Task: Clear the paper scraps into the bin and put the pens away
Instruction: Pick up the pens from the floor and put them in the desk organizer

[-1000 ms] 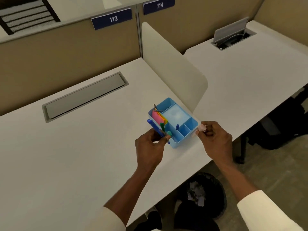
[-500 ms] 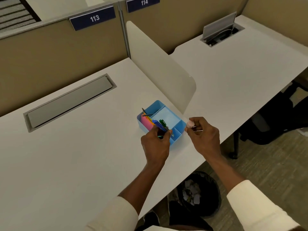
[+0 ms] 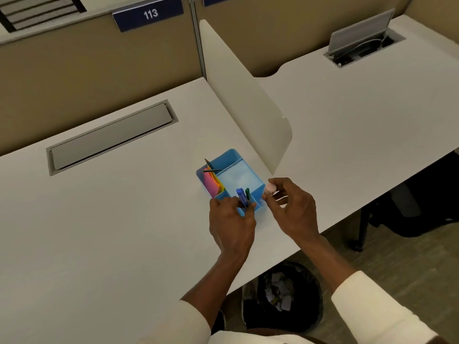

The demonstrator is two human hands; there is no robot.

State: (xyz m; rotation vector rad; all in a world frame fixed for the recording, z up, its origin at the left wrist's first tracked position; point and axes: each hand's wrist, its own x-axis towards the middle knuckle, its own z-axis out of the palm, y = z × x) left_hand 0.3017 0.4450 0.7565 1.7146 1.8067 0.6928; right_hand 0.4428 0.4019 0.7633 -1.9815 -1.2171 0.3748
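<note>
A light blue desk organiser [image 3: 246, 162] sits on the white desk [image 3: 124, 219] beside the divider. My left hand [image 3: 231, 219] is at its near edge, fingers closed on a blue pen [image 3: 240, 194] and a green pen [image 3: 247, 193] that stand upright in a small near compartment. My right hand [image 3: 290, 209] hovers just right of the organiser, pinching a small pale pink round object [image 3: 270, 188]. Coloured sticky notes [image 3: 211, 182] and a dark pencil [image 3: 210, 166] fill the left compartment. Under the desk stands a black bin [image 3: 315, 304] with crumpled paper scraps [image 3: 278, 291] inside.
A cream divider panel [image 3: 243, 95] rises between this desk and the neighbouring desk [image 3: 360, 108]. A closed grey cable hatch [image 3: 111, 137] is set in the desk at left; an open hatch with cables [image 3: 362, 43] is on the other desk. Tan partition with sign 113 [image 3: 149, 14] behind.
My left hand has brought the blue and green pens from the organiser's left side into a near compartment, now upright. My right hand stays beside the organiser holding the pink object.
</note>
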